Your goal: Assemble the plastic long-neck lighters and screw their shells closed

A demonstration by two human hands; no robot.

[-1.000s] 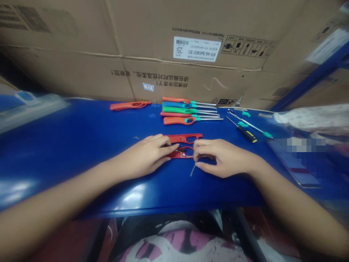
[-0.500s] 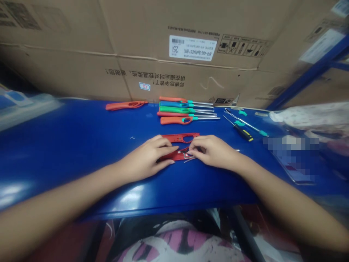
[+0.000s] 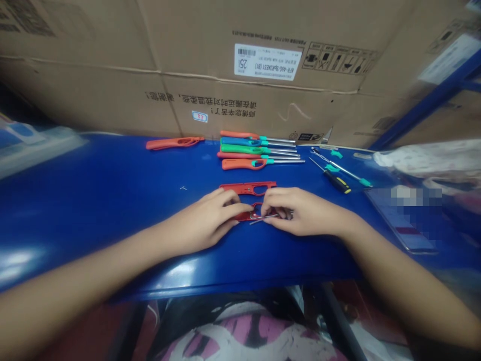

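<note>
Two red plastic shell halves lie on the blue table [image 3: 112, 200]: the far half [image 3: 248, 188] is untouched, the near half [image 3: 251, 213] sits between my hands. My left hand [image 3: 205, 220] lies on the near half's left end, fingers curled down and pressing it flat. My right hand [image 3: 300, 210] pinches a thin metal rod [image 3: 263, 218] at the near half's trigger opening. Most of the near half is hidden under my fingers.
Several assembled long-nosed lighters [image 3: 259, 150] lie in a row behind. A lone orange shell [image 3: 175, 143] lies to their left. A black-and-yellow screwdriver [image 3: 336, 180] and teal parts sit at right. Cardboard boxes [image 3: 244, 65] wall the back. A small screw [image 3: 183, 188] lies loose.
My right hand lifted the thin rod from the table in front and brought it left onto the near red half. My left hand stayed on the shell.
</note>
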